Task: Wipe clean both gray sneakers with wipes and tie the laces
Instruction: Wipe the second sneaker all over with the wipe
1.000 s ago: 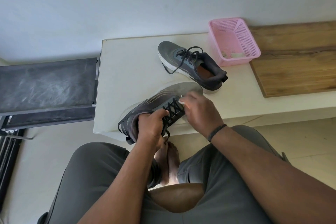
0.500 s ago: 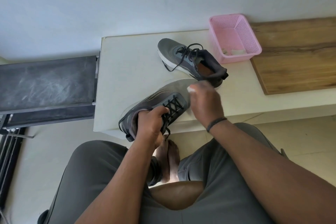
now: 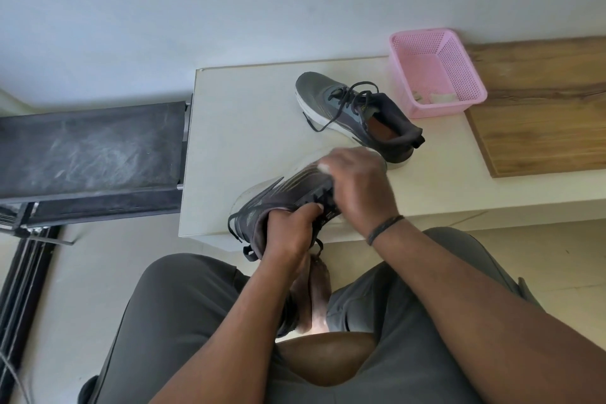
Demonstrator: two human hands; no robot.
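My left hand (image 3: pixel 290 231) grips a gray sneaker (image 3: pixel 278 197) by its collar, holding it tilted on its side over the near edge of the white table (image 3: pixel 242 128). My right hand (image 3: pixel 357 184) lies curled over the shoe's toe and laces, and a bit of white wipe (image 3: pixel 324 168) peeks out at its fingertips. The second gray sneaker (image 3: pixel 354 111) stands upright farther back on the table, its black laces loose and untied.
A pink mesh basket (image 3: pixel 439 72) with crumpled used wipes sits at the back right, next to a wooden board (image 3: pixel 541 108). A dark bench (image 3: pixel 88 151) adjoins the table's left side. My knees and bare feet are below the table edge.
My right hand slid with the wipe from the laces up to the toe, then back over the forefoot. My left hand kept its grip on the collar.
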